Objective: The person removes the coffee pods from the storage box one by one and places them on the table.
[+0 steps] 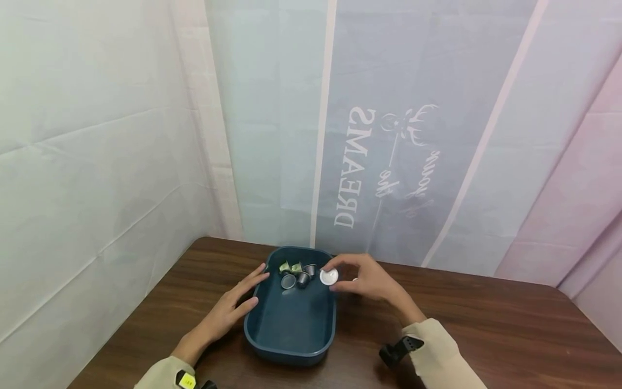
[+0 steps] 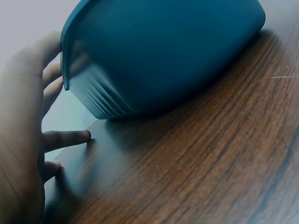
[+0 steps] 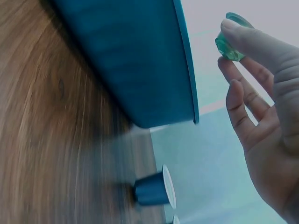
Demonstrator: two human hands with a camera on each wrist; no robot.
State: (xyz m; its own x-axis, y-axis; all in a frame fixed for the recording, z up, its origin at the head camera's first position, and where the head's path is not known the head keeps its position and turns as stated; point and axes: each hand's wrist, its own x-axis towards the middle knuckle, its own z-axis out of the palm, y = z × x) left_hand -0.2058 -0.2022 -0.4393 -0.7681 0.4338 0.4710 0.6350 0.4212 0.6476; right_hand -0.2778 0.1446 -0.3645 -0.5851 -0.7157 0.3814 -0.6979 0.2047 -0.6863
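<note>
We have the pod (image 1: 329, 277) pinched between thumb and fingertips of the right grip (image 1: 366, 278), above the bin's right rim near its far corner, white lid facing us. The bin (image 1: 293, 324) runs lengthwise away from us; its other pods (image 1: 303, 279) cluster just left of the held one, leaving room toward our end. Our left grip (image 1: 225, 313) is spread along the left rim, farther off. Outside the bin, another pod (image 3: 152, 189) stands on the tabletop (image 1: 486, 319).
</note>
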